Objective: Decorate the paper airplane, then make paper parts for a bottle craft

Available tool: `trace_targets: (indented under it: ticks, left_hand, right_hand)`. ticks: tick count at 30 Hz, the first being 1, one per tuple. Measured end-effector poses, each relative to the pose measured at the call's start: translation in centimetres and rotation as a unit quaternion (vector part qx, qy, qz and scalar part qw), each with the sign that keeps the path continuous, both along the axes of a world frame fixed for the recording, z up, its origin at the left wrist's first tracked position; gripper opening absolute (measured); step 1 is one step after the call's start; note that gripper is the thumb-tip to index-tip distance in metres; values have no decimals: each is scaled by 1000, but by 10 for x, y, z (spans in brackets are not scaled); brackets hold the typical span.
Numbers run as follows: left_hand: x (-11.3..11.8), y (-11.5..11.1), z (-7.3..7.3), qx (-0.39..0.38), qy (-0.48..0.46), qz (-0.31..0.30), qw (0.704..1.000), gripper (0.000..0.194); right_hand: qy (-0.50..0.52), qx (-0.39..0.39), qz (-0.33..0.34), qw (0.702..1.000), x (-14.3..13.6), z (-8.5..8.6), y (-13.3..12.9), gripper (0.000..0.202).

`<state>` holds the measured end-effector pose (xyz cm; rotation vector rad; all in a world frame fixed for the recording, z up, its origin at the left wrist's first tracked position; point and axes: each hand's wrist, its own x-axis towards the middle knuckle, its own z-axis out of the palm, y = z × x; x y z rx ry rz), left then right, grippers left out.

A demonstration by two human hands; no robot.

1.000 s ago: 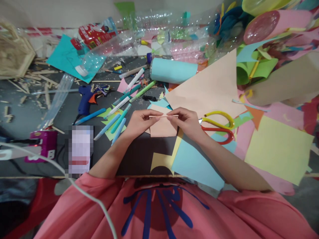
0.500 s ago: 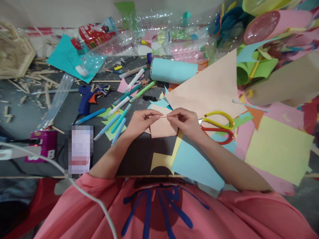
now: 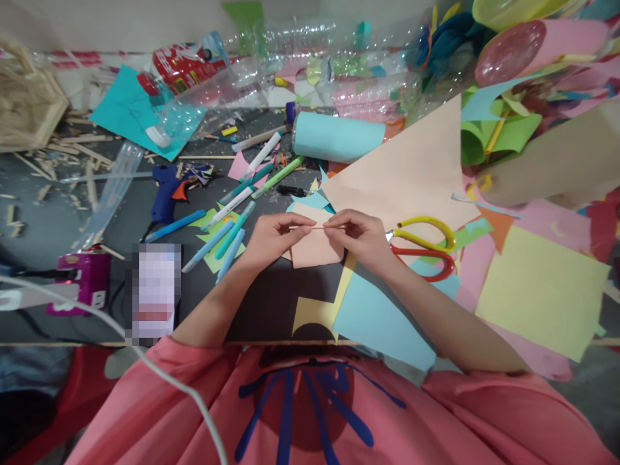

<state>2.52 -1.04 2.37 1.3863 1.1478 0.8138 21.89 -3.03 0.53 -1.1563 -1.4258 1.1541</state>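
Note:
My left hand [image 3: 276,239] and my right hand [image 3: 361,236] face each other near the middle of the table, thumbs and fingertips pinched closed. Between them they hold a thin, peach-coloured strip of paper [image 3: 318,227], level and stretched from one hand to the other. Directly behind and below it is a small peach paper piece [image 3: 317,250]; I cannot tell whether the strip is a folded edge of that piece. Scissors [image 3: 426,248] with yellow and red handles lie just right of my right hand, their blades hidden by it.
Several markers [image 3: 235,229] and a blue glue gun [image 3: 165,194] lie to the left, near a phone [image 3: 155,290] and a purple power adapter [image 3: 84,284]. A blue-wrapped bottle [image 3: 339,137], a large peach sheet [image 3: 411,168] and clear plastic bottles sit behind. A white cable [image 3: 184,387] crosses front left.
Both hands keep their pinch on the strip in almost the same place. Nothing else has visibly moved.

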Motion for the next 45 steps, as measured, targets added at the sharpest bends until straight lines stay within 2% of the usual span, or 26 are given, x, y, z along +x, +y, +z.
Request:
trace_targets:
  ticks: [10,20,35,45]
  left_hand:
    - [0,0,1,-13,8,-2,1000,26]
    - [1,3,7,-33,35,-59,997,28]
    - [-2,3,3,-22,36,-51,998,27]
    - [0,1,6,-28,27,-50,998,28]
  right_hand:
    - [-9,-34,-13,999,-1,6,0,8]
    - [10,-22,-24,999,-2,7,-1,5]
    - [4,-45,3,999,0,3,1,19]
    - [-8,-50,-14,999,1,4,1,15]
